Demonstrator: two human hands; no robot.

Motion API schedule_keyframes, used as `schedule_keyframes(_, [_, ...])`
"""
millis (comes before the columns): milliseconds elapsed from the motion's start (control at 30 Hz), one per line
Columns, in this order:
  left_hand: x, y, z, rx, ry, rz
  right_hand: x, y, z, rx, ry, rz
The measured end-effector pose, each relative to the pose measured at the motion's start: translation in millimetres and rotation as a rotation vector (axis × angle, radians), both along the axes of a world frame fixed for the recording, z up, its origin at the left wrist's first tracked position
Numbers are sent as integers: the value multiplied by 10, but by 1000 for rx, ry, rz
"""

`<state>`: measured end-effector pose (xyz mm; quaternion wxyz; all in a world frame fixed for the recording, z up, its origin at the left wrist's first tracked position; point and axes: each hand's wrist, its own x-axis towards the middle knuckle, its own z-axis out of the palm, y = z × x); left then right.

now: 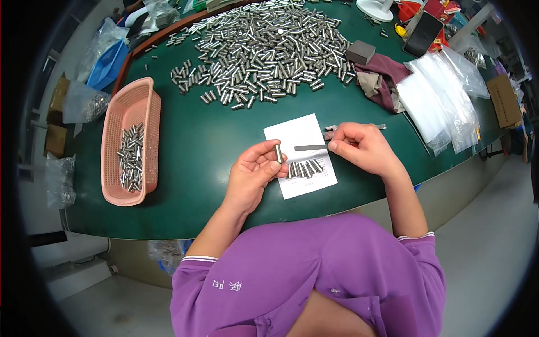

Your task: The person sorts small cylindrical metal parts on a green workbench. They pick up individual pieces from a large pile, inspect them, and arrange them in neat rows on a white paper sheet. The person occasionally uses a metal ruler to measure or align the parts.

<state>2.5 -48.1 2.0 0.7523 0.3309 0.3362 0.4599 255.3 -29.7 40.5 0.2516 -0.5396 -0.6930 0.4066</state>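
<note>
Pinched between the thumb and fingers of my left hand point(247, 175) is a short, shiny metal pin point(278, 154), held nearly upright over the left edge of a white paper sheet point(289, 132). My right hand point(366, 149) grips the end of a thin, flat, dark strip point(310, 147), shaped like a small file. The strip points left toward the pin, with a gap between them. Below it, several similar metal pins point(306, 168) lie in a row on the paper, close to my left fingertips.
A large heap of metal pins point(269, 56) covers the far part of the green table point(208, 180). At left stands a pink basket point(151, 123) partly filled with pins. To the right are a grey block point(360, 52), a maroon cloth point(387, 73) and clear plastic bags point(441, 101).
</note>
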Motion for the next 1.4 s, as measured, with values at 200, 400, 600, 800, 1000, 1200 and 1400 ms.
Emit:
schedule_keyframes(200, [54,-14,0,17,101,-34,-337,-36,-14,67,40,73])
schedule_keyframes(400, [-19,-25,-53,15,21,-26,-335,0,30,25,-33,97])
schedule_keyframes(600, [36,-19,28,-25,69,-64,-507,-32,41,103,-2,85])
schedule_keyframes(800, [-44,-6,-19,3,-75,-76,34,78,-2,50,-95,-24])
schedule_keyframes(1000, [-27,6,13,74,8,-69,254,203,-53,272,-368,-321])
schedule_keyframes(1200, [-111,-31,132,297,667,71,260,211,-245,681,-468,-219])
schedule_keyframes(1400, [-65,-156,243,563,1207,-96,9,-255,-89,545,-278,39])
